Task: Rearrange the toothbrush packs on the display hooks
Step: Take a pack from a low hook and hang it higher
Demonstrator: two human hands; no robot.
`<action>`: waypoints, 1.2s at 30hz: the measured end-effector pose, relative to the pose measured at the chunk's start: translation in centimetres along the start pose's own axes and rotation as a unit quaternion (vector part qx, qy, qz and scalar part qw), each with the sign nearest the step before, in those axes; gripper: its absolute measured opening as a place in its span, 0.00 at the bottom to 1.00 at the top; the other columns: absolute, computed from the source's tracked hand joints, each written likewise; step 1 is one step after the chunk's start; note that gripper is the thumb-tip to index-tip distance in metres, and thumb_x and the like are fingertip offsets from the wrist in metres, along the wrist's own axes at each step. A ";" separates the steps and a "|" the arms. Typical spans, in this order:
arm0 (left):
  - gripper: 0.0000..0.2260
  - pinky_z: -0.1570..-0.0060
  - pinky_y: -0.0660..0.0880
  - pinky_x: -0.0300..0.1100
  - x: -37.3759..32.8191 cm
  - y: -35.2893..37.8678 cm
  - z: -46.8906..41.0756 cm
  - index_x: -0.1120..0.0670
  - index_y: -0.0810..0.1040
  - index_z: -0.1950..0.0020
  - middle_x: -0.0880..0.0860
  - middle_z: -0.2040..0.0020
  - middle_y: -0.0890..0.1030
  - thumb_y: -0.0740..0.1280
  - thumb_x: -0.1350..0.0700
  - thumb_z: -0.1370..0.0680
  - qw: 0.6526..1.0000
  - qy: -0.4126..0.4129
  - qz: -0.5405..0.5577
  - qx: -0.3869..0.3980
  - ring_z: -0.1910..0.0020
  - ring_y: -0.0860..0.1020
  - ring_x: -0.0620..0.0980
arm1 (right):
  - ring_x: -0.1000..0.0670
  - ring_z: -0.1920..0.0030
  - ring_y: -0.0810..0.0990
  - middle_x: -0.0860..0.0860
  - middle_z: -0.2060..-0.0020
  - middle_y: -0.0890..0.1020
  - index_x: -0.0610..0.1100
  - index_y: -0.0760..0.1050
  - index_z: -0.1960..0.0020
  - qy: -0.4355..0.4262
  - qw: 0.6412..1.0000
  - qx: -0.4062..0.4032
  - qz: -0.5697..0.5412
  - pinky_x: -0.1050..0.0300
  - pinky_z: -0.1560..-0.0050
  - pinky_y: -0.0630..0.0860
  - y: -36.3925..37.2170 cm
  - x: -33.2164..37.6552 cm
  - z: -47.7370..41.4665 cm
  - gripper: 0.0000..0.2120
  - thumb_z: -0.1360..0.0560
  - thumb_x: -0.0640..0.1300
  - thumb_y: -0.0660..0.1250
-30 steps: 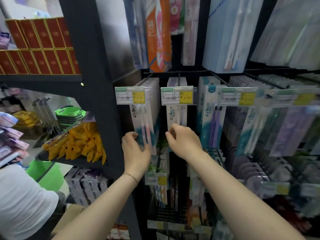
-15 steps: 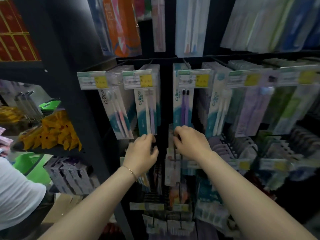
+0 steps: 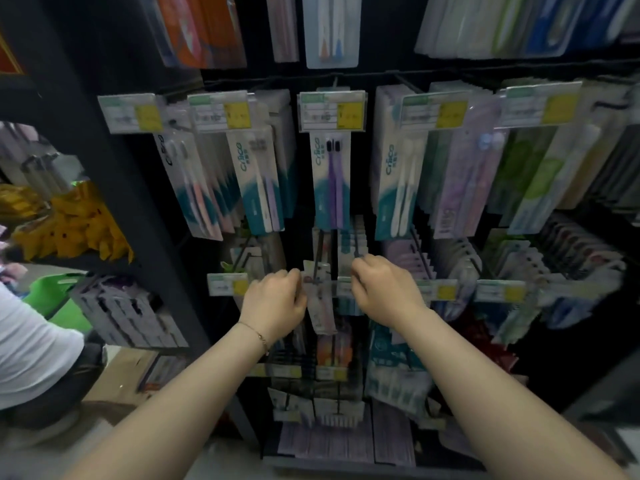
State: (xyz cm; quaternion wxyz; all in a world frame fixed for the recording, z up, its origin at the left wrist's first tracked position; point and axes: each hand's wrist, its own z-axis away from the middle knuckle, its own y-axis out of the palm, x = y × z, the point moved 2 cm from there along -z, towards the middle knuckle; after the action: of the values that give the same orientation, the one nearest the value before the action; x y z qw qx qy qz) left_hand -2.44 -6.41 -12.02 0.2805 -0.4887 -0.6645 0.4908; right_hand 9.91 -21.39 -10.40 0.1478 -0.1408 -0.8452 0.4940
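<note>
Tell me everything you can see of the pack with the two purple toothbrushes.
The purple toothbrush pack is a tall, narrow card, white above with teal lettering up its side, teal below, seemingly plastic-fronted. Two purple brushes with dark heads lie side by side, heads up. It hangs roughly upright just below a price tag with a yellow patch. No hand touches it: the left hand grips a lower pack and the right hand is beside that.

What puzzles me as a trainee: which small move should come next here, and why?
Probably slide the pack toward the hook the right hand seems to pinch: the left hand grips the pack's top, tilted, just left of that hook.
</note>
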 end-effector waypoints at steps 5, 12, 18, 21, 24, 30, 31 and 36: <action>0.07 0.64 0.65 0.44 -1.3 2.1 1.8 0.53 0.71 0.51 0.49 0.60 0.73 0.58 0.50 0.21 0.999 -0.022 -0.015 0.041 0.58 0.76 0.54 | 0.43 0.55 0.77 0.45 0.56 0.79 0.39 0.75 0.51 -0.023 0.999 0.039 0.004 0.55 0.69 0.66 1.6 -0.4 2.2 0.07 0.23 0.42 0.61; 0.06 0.66 0.65 0.44 -2.0 4.9 3.4 0.52 0.68 0.54 0.49 0.61 0.71 0.57 0.51 0.20 0.996 -0.036 -0.011 0.080 0.64 0.72 0.52 | 0.44 0.52 0.74 0.45 0.54 0.76 0.41 0.73 0.48 -0.031 0.995 0.095 -0.013 0.55 0.66 0.66 4.3 -0.5 4.2 0.09 0.20 0.44 0.57; 0.07 0.65 0.68 0.45 -0.6 7.5 3.3 0.52 0.65 0.55 0.50 0.62 0.70 0.58 0.51 0.20 0.988 -0.065 0.008 0.141 0.63 0.73 0.54 | 0.44 0.52 0.75 0.46 0.53 0.76 0.42 0.72 0.47 0.002 0.986 0.164 -0.036 0.53 0.66 0.68 8.2 -0.5 4.5 0.09 0.20 0.45 0.56; 0.07 0.64 0.75 0.47 0.7 8.9 2.8 0.53 0.68 0.51 0.52 0.57 0.74 0.58 0.50 0.20 0.978 -0.078 0.021 0.191 0.59 0.76 0.55 | 0.44 0.51 0.75 0.46 0.53 0.76 0.42 0.71 0.46 0.049 0.976 0.202 -0.065 0.54 0.65 0.67 10.1 -0.4 4.2 0.09 0.21 0.46 0.56; 0.11 0.61 0.76 0.48 2.2 10.1 1.9 0.54 0.70 0.44 0.53 0.51 0.75 0.59 0.49 0.21 0.968 -0.097 0.046 0.228 0.55 0.76 0.55 | 0.43 0.49 0.76 0.46 0.48 0.77 0.42 0.72 0.43 0.103 0.963 0.227 -0.103 0.52 0.60 0.73 11.8 -0.5 3.5 0.11 0.21 0.46 0.58; 0.16 0.52 0.76 0.50 4.1 11.8 -0.2 0.54 0.65 0.34 0.54 0.42 0.72 0.60 0.51 0.20 0.956 -0.129 0.163 0.209 0.48 0.75 0.55 | 0.44 0.40 0.74 0.45 0.38 0.74 0.45 0.65 0.31 0.204 0.935 0.234 -0.171 0.55 0.48 0.73 14.2 -0.6 1.7 0.18 0.19 0.48 0.57; 0.16 0.49 0.76 0.51 4.2 11.9 -0.5 0.54 0.65 0.33 0.54 0.41 0.71 0.60 0.51 0.19 0.949 -0.138 0.200 0.199 0.47 0.75 0.55 | 0.44 0.42 0.75 0.44 0.40 0.75 0.43 0.67 0.33 0.214 0.932 0.231 -0.179 0.56 0.50 0.72 14.5 -0.5 1.4 0.17 0.19 0.48 0.56; 0.16 0.40 0.74 0.52 5.3 13.5 -2.1 0.51 0.66 0.31 0.54 0.37 0.72 0.60 0.54 0.19 0.917 -0.137 0.335 0.165 0.42 0.75 0.52 | 0.43 0.47 0.78 0.40 0.48 0.80 0.40 0.73 0.40 0.268 0.898 0.229 -0.264 0.60 0.57 0.65 16.2 -0.1 0.1 0.17 0.18 0.51 0.53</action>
State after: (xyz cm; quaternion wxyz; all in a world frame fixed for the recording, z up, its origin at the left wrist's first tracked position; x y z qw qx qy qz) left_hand 2.47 -0.17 -24.38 0.0830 -0.5573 -0.4032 0.7211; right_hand 11.44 -13.88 -24.62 0.5223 -0.0017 -0.6428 0.5604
